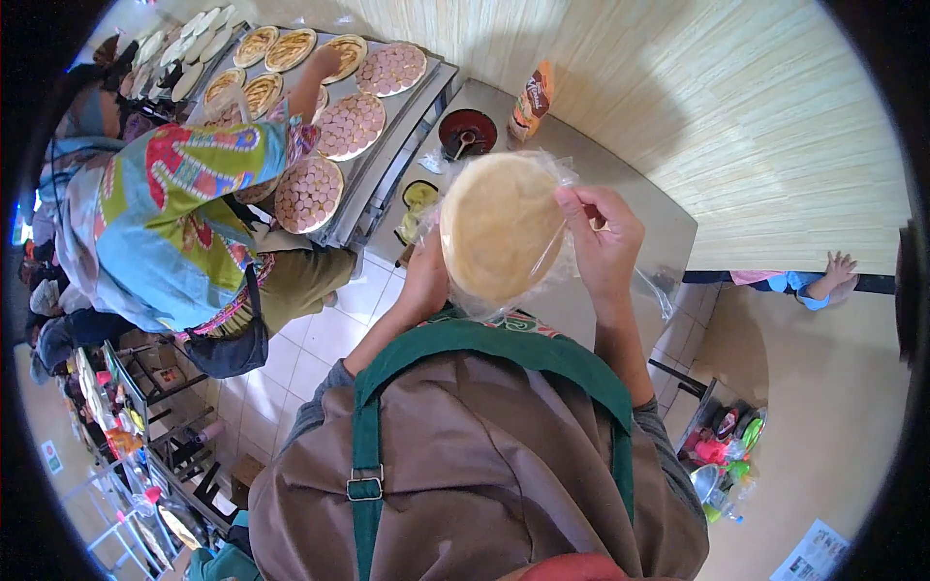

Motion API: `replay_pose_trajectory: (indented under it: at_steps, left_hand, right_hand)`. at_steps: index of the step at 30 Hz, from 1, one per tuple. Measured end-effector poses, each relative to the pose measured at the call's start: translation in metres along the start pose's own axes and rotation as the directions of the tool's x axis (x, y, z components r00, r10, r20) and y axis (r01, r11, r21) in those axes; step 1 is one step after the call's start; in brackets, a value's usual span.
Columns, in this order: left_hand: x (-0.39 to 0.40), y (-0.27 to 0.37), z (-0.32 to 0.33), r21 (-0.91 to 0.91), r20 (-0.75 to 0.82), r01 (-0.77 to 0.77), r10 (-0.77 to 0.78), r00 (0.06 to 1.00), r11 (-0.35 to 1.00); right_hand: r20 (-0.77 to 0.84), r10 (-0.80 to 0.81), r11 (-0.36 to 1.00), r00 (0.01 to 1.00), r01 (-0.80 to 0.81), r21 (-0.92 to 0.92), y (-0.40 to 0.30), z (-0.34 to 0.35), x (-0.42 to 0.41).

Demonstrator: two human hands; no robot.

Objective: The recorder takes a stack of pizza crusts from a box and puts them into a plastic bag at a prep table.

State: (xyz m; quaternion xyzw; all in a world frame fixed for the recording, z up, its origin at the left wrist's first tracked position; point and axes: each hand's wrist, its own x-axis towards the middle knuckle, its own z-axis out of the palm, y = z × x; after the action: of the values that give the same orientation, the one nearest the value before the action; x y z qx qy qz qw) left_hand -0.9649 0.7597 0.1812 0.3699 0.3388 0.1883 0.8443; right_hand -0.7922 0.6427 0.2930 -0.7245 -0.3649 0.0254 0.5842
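Note:
A round, flat, pale dough base (501, 229) in clear plastic film is held up in front of my chest. My right hand (603, 229) pinches the film at its upper right edge between thumb and fingers. My left hand (429, 269) supports the left edge, its fingers mostly hidden behind the dough. Beyond it, on the metal table, stand a dark red bowl (479, 123) with a spoon in it and an upright orange and brown packet (532, 102). Some yellow-green items (420, 196) lie left of the dough.
At the left a person in a colourful top (182, 174) reaches over a metal table (407, 94) holding several round bases, some topped with pink slices (392, 69). My metal table (654, 218) meets the wall. Another person's hand (840, 267) shows at the far right.

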Motion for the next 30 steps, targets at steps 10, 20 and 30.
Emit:
replay_pose_trajectory:
  at_steps: [10, 20, 30]
  left_hand:
    - [-0.015, -0.005, -0.013, 0.839, 0.291, -0.442, 0.423, 0.858, 0.319]
    - [-0.028, 0.007, -0.001, 0.246, 0.091, -0.259, 0.244, 0.965, 0.934]
    - [-0.032, 0.025, 0.016, -0.130, -0.071, -0.209, 0.201, 0.977, 0.969]
  right_hand:
    - [-0.051, -0.125, 0.988, 0.991, 0.119, -0.099, 0.003, 0.017, -0.031]
    - [0.107, -0.093, 0.967, 0.990, 0.115, -0.227, 0.003, 0.002, -0.023]
    - [0.110, -0.267, 0.889, 0.958, 0.288, -0.355, -0.003, 0.012, -0.040]
